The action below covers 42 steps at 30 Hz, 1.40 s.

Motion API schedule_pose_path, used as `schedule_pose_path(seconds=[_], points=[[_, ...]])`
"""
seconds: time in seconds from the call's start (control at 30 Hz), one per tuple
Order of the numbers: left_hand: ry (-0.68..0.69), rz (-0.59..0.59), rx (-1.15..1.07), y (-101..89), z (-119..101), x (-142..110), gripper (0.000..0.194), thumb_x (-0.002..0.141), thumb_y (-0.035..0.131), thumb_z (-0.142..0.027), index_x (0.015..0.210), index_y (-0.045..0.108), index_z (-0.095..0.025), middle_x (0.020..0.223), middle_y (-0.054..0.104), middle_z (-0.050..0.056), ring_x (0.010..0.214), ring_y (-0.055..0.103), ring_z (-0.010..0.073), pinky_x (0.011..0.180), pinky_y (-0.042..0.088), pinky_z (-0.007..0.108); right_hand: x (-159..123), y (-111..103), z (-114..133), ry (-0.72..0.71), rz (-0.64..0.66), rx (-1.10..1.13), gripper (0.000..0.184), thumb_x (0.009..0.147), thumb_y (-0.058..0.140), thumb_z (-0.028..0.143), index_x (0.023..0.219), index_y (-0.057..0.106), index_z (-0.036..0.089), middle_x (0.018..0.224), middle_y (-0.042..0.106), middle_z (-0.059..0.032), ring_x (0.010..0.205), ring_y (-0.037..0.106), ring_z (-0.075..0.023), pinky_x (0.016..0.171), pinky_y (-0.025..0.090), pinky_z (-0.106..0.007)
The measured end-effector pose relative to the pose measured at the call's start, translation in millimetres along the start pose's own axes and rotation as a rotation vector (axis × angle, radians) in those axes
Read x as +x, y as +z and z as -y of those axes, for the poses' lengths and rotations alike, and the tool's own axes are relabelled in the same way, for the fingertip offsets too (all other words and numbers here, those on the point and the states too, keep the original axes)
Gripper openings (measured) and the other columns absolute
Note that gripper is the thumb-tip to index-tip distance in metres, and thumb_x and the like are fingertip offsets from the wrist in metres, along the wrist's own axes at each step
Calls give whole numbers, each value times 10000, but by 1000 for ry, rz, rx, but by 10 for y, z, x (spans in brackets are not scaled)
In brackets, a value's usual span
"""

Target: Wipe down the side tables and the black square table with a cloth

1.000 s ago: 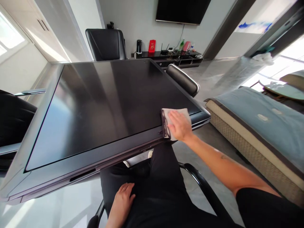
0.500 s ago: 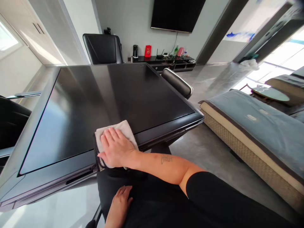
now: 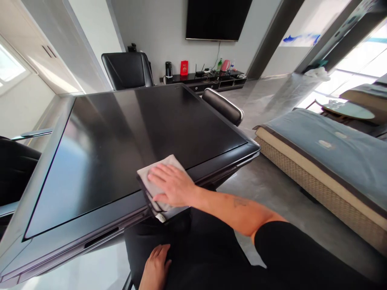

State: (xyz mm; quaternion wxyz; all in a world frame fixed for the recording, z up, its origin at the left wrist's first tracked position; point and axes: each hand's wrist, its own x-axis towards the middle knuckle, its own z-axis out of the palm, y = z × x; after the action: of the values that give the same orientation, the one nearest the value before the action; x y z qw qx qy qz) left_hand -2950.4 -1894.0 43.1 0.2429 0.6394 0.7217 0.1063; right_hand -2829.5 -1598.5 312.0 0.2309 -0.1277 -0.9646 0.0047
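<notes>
A folded pale cloth [image 3: 152, 183] with dark edges lies over the near edge of the black glossy table [image 3: 127, 133]. My right hand [image 3: 173, 183] presses flat on top of it, palm down, fingers stretched out and thumb apart. Part of the cloth hangs past the table's edge, and a small white tag shows at its lower corner. Lower in the view, my left hand [image 3: 156, 264] rests on my dark-clothed lap, its fingers loosely extended with nothing visible in them.
Black chairs stand at the table's far side [image 3: 128, 70], right side [image 3: 223, 105] and left. A sofa with a blue-grey cover [image 3: 317, 137] is on the right. Against the back wall, a low black cabinet [image 3: 193, 82] bears a kettle, a red bag and bottles, below a screen.
My right hand has slid to the right along the table's near edge, carrying the cloth beneath it. My left hand stays on my lap. The view has shifted slightly.
</notes>
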Motion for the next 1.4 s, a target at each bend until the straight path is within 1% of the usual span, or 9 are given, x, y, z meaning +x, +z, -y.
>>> schedule_pose_path(seconds=[0.2,0.4,0.53,0.63,0.77,0.9,1.07,1.2,1.4], points=[[0,4,-30,-44,-64,-9,601,987,582,-122,1546,781,-212,1546,794,131,1507,714,319,1345,545,534,-920,-571,-1334,290,89,-75,713,1146,593,530,1773,549,193,1852,507,-172,1745,420,-404,1432,364,-664],[-53,73,-65,-307,-266,-9,590,991,624,-114,1555,779,-193,1574,776,142,1548,683,322,1366,519,513,-1927,-1071,-2691,473,84,-185,762,1148,462,540,1725,570,55,1805,538,-263,1720,460,-412,1440,346,-661],[-89,101,-88,-461,-397,-28,592,1001,624,-107,1571,766,-180,1600,759,145,1563,667,319,1380,498,508,-2298,-1220,-3296,590,51,-179,858,1153,371,592,1694,572,-43,1781,521,-349,1723,451,-445,1443,319,-634],[-106,92,-109,-522,-468,-39,591,985,654,-99,1557,775,-191,1593,764,141,1563,666,318,1385,491,508,-2376,-1220,-3474,641,30,-181,846,1131,388,596,1693,587,-4,1779,522,-349,1711,465,-472,1427,332,-678],[-114,93,-130,-539,-516,-20,581,987,671,-100,1553,775,-181,1591,765,142,1572,656,317,1390,481,498,-2264,-1106,-3215,684,31,-244,845,1104,380,574,1699,573,6,1797,506,-337,1706,442,-539,1378,370,-796],[-111,93,-126,-540,-522,4,569,1001,660,-111,1552,774,-193,1588,768,136,1571,656,321,1383,484,511,-1913,-905,-2524,570,63,-266,820,1125,369,537,1735,531,15,1823,488,-308,1733,413,-495,1411,366,-737],[-112,129,-130,-596,-557,-23,588,1010,620,-106,1579,751,-182,1619,746,134,1602,625,309,1402,454,496,-1145,-594,-1531,326,143,-213,776,1156,421,501,1756,509,18,1843,467,-290,1746,395,-489,1423,358,-722],[-126,143,-135,-620,-588,-54,603,1004,608,-94,1588,740,-170,1635,734,135,1623,602,318,1413,435,503,-460,-308,-737,49,203,-127,847,1148,537,584,1768,482,9,1858,428,-309,1759,356,-506,1435,341,-705],[-127,154,-149,-678,-629,-71,623,989,596,-67,1588,736,-164,1613,749,120,1622,596,324,1412,426,482,481,149,384,-252,163,-36,900,1092,699,678,1708,513,49,1806,508,-307,1725,422,-475,1442,347,-638]])
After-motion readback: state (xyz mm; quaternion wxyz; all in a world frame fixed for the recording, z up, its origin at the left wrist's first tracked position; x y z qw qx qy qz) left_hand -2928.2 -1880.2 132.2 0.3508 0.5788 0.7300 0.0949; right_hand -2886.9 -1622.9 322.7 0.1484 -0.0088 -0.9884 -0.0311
